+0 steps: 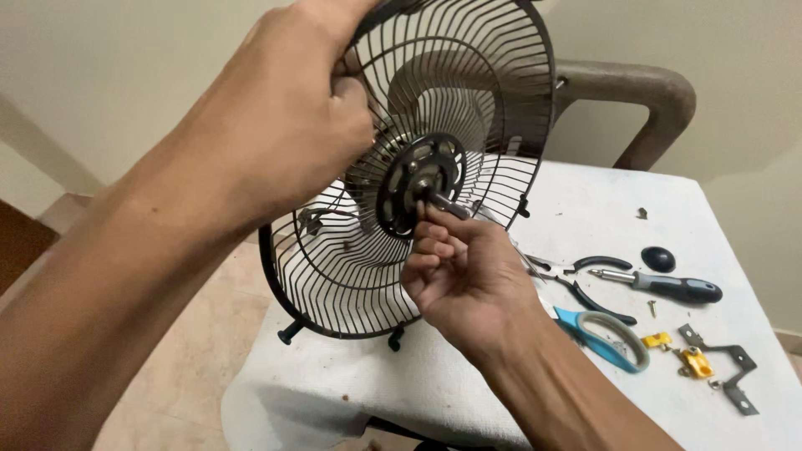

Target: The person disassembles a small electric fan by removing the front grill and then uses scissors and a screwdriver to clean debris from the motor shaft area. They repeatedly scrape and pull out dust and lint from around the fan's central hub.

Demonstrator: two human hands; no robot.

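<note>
Head view: rear guard of a table fan (351,250), a black wire cage tilted up on edge at the near-left part of a table draped in white cloth (585,209), its lower rim and small clips close to or resting on the cloth, so that the hub faces the camera. The left hand (276,125) is clenched around the upper rim and wires of the cage, apparently bracing it against turning. The right hand (468,280) pinches its fingertips (430,225) about the metal motor shaft (447,203) that projects from the round, holed hub plate (418,179); whether a small part lies between the fingers cannot be told. Tools lie to the right within reach: a screwdriver with dark grey handle (664,286), black-handled pliers (585,280) partly behind the right hand, and blue-handled scissors (606,334). Beyond them, a black rounded cap (658,258), a bent grey metal bracket (731,367), two small yellow fittings (693,362), and a loose screw (642,213) nearer the far edge, all spread apart, evidently to stay findable. A brown chair back (635,92) rises behind the table. No packages, labels or signs are visible.
</note>
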